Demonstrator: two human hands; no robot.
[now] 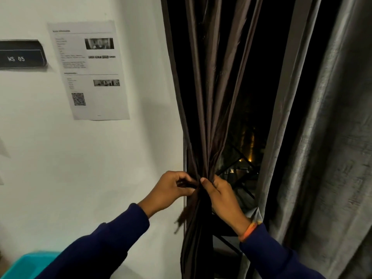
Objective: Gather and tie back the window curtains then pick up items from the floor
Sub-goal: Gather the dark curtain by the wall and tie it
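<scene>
An office or workstation room, by the look of it: up and left of the fingers (182, 179), a dark rectangular wall plaque (22, 55) reads "WS 05" on the plain white painted wall (100, 158). Beside it hangs a white printed information sheet (88, 70) with small photos and a QR code. Above the fingers, dark brown pleated window curtains (203, 97) frame a night-black window pane (247, 150).
</scene>
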